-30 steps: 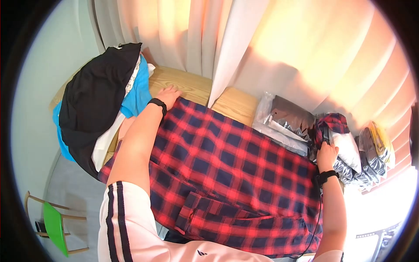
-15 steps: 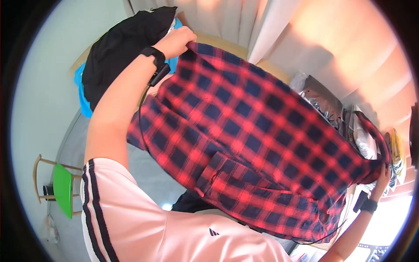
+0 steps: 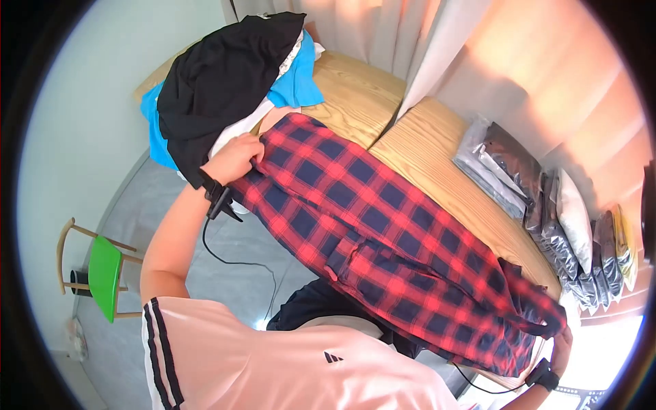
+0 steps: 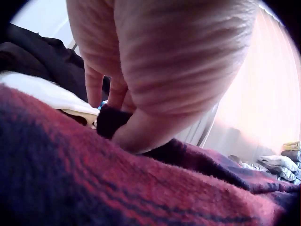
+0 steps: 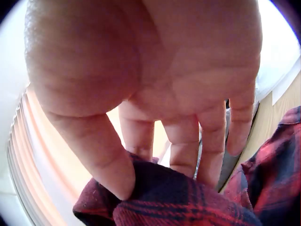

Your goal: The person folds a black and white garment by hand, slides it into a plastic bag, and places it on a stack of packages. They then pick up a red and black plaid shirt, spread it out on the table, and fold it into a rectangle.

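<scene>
A red and navy plaid shirt [image 3: 383, 198] stretches across the wooden table, with a cuffed sleeve [image 3: 403, 280] lying along its near side. At its left end, my left hand [image 3: 236, 162] pinches the cloth. The left wrist view shows the thumb [image 4: 146, 134] pressing a dark fold of fabric against the fingers. My right hand [image 3: 562, 347] grips the shirt's other end, near what looks like the collar. Up close in the right wrist view, the thumb [image 5: 106, 160] lies over one side of the bunched plaid cloth, and the fingers [image 5: 183, 146] reach behind it.
A heap of black, blue and white clothes [image 3: 222, 85] sits at the table's left end. Plastic-wrapped garments [image 3: 509, 164] are stacked at the far right. Curtains [image 3: 540, 82] hang behind the wooden table [image 3: 437, 154]. A green chair [image 3: 104, 277] stands on the floor at left.
The shirt was spread wide, then raised by both hands; now it lies lower and narrower. Both hands have come nearer the body, and more bare table shows behind the shirt.
</scene>
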Demonstrator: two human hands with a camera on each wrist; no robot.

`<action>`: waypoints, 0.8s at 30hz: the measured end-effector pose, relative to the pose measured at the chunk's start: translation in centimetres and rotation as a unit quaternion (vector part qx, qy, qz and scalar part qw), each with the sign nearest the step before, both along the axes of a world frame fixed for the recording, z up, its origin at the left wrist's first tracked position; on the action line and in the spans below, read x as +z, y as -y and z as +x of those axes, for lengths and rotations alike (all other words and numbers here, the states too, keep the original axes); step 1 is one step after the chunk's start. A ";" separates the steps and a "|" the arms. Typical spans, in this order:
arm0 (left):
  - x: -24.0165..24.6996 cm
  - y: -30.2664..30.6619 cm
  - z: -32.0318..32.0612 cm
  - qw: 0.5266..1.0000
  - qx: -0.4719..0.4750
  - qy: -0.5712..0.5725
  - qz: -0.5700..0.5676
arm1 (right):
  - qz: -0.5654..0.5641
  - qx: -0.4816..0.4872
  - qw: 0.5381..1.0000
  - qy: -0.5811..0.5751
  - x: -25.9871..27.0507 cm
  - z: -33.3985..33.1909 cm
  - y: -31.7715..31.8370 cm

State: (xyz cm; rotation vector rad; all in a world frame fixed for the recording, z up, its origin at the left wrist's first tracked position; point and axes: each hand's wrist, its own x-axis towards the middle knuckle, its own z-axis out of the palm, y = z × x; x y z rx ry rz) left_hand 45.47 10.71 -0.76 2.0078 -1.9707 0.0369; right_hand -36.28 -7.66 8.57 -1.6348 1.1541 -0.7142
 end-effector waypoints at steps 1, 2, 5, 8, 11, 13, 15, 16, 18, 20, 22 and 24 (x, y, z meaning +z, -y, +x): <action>0.0 -0.4 -0.2 1.000 -0.004 0.001 0.000 | -0.003 -0.018 0.999 -0.037 -0.2 0.7 -0.6; 0.1 -0.5 -0.4 1.000 0.014 -0.008 0.020 | -0.004 -0.038 0.996 -0.075 -0.5 1.2 -0.9; 1.5 0.0 -1.6 0.999 0.022 -0.022 0.026 | 0.018 0.001 0.997 -0.078 -0.7 1.3 -1.1; 4.0 2.2 -1.8 1.000 0.012 0.002 0.017 | -0.029 -0.052 0.998 0.012 -1.2 3.4 -2.2; 4.6 6.3 -1.0 0.999 -0.033 -0.001 -0.039 | -0.003 -0.054 0.990 -0.134 -0.4 4.8 -1.9; 3.1 9.9 0.7 0.998 -0.050 -0.011 -0.021 | -0.009 -0.077 0.988 -0.135 -1.5 3.8 -1.8; 1.8 12.5 1.6 0.998 -0.066 -0.022 -0.008 | -0.039 -0.122 0.984 -0.124 -2.7 3.2 -2.1; 1.5 13.5 1.8 0.996 -0.018 -0.076 0.042 | -0.046 -0.123 0.984 -0.122 -2.7 2.8 -2.4; 0.5 15.5 2.9 0.987 0.027 -0.131 0.087 | -0.001 -0.107 0.989 -0.099 -2.4 1.9 -3.2; 0.2 16.7 3.7 0.971 0.113 -0.085 0.192 | -0.061 -0.142 0.984 -0.087 -3.4 2.2 -4.0; 0.2 16.9 4.5 0.967 0.105 -0.122 0.196 | -0.015 -0.130 0.989 -0.075 -3.3 1.7 -4.4; 0.4 16.8 4.9 0.943 0.137 -0.197 0.231 | -0.010 -0.124 0.988 -0.088 -3.0 1.5 -4.7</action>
